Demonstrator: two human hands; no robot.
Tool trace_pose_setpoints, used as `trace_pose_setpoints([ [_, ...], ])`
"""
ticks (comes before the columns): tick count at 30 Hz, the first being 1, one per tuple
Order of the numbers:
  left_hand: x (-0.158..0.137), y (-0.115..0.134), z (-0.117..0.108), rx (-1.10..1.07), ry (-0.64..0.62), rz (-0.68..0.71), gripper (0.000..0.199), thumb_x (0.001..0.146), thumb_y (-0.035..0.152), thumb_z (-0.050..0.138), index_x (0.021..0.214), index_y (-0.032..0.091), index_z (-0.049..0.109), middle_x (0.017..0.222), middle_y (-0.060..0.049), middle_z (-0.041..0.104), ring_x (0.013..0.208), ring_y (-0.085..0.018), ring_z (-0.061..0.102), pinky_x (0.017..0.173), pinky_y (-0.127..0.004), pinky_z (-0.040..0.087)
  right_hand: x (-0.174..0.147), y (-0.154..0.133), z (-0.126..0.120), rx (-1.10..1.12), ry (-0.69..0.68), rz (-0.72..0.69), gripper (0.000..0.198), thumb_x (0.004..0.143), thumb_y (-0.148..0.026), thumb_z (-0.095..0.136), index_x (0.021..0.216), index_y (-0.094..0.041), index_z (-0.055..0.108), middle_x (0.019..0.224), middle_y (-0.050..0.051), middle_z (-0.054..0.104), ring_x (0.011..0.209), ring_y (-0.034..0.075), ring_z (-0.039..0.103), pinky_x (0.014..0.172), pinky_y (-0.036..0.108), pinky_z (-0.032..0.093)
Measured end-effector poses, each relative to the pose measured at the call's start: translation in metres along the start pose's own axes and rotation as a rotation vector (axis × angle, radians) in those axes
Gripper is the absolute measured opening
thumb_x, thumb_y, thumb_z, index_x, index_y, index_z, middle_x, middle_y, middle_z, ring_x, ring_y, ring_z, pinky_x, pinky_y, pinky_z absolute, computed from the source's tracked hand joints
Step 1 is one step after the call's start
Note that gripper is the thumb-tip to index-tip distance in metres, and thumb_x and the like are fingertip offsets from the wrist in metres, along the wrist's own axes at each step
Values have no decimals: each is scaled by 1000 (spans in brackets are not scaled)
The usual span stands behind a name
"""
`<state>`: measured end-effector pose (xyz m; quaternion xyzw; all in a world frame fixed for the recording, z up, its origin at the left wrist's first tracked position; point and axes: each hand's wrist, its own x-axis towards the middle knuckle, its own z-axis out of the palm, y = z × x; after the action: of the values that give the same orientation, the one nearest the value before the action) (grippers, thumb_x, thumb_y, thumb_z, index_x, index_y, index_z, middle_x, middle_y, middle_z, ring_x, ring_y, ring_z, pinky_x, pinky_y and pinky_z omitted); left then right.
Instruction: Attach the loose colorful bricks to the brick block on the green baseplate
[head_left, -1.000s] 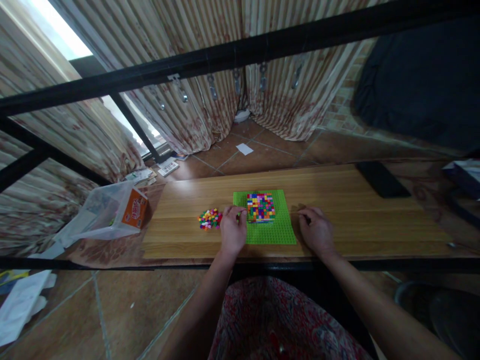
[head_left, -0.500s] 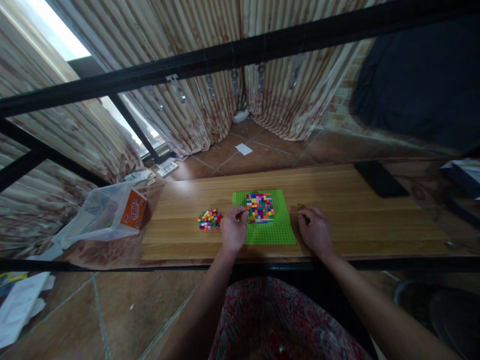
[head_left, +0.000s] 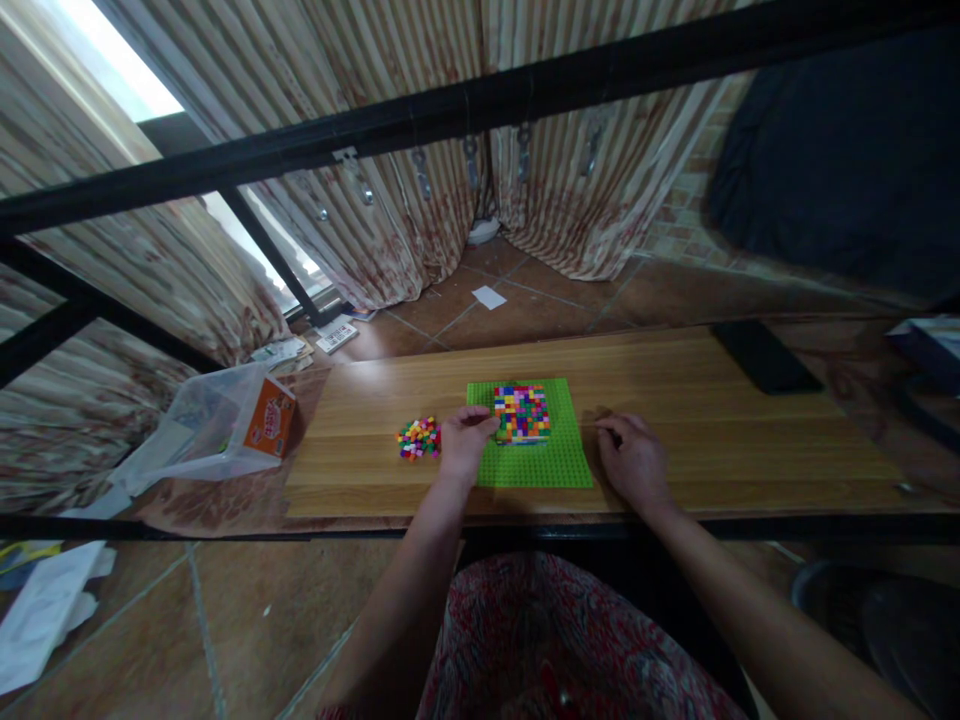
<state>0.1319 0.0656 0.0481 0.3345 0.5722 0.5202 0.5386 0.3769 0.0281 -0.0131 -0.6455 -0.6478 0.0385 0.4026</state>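
A green studded baseplate lies on the wooden board, bearing a block of many-coloured building bricks. My left hand reaches over the plate's left edge, its thumb and fingertips pinched together at the left side of the brick block. Whatever is between those fingertips is too small to make out. Just left of that hand is a loose pile of small coloured bricks. My right hand rests on the board to the right of the plate, fingers curled with thumb and forefinger close together; I cannot see anything named in it.
A clear plastic box with an orange label stands at the left end of the table. Toward the back right lies a black phone-like slab. A black metal bar crosses above the far side, before striped curtains.
My left hand has turned slightly, its fingers now stretching more to the right along the block's left side. My right hand stays in about the same place.
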Motion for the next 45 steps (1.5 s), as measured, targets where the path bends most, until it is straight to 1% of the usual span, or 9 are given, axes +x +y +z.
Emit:
trace_pose_setpoints([
  [9,0,7,7,-76,-3,-100,26,46,16,73,68,15,60,59,4,58,54,-7,51,55,-22,40,0,3,2,-5,-14,-1,22,88,-27,47,85,-19,68,90,10,67,84,24,61,81,39,50],
  [17,-2,4,11,-93,37,-59,27,46,19,75,68,15,59,56,6,55,49,-6,48,51,-21,37,0,3,3,-18,2,-16,22,88,-27,47,84,-19,68,89,10,67,83,24,61,81,39,50],
  [21,-5,5,2,-114,17,-27,28,49,26,78,69,15,61,58,5,56,50,-5,46,52,-20,36,0,4,4,-21,10,-35,21,87,-27,47,84,-20,67,88,9,67,83,24,61,79,39,50],
  [24,-6,9,-16,-95,35,41,28,54,33,77,71,16,63,65,4,60,55,-6,49,55,-20,40,0,6,5,-14,15,-45,21,87,-27,47,84,-20,67,88,9,66,82,23,61,79,38,50],
  [30,-4,9,-71,138,143,198,22,64,33,69,79,17,66,69,0,66,64,-12,60,59,-23,46,-1,8,6,-6,17,-38,21,87,-28,48,84,-20,66,88,9,66,82,23,61,79,39,50],
  [33,-8,0,-95,370,187,332,13,69,27,64,77,18,68,76,-4,70,73,-16,64,70,-28,50,-1,10,6,1,12,-42,21,87,-29,48,84,-20,66,87,9,66,83,24,61,80,39,50],
  [35,-11,-6,-105,566,219,408,11,72,22,61,78,19,69,76,-4,69,71,-16,62,70,-30,50,-1,11,6,-6,16,-40,21,87,-30,48,84,-20,66,87,9,66,83,24,61,80,40,50],
  [40,-16,-7,-103,1010,213,563,19,77,15,58,88,21,71,90,-8,68,81,-21,62,77,-35,50,-2,12,6,-17,18,-40,22,87,-31,47,85,-20,67,88,10,67,83,24,61,79,40,51],
  [45,-11,0,-85,1260,138,661,22,82,15,54,95,22,71,103,-11,68,98,-25,60,89,-41,47,-1,12,6,-23,13,-41,21,87,-29,48,85,-20,67,89,10,67,83,24,61,80,40,51],
])
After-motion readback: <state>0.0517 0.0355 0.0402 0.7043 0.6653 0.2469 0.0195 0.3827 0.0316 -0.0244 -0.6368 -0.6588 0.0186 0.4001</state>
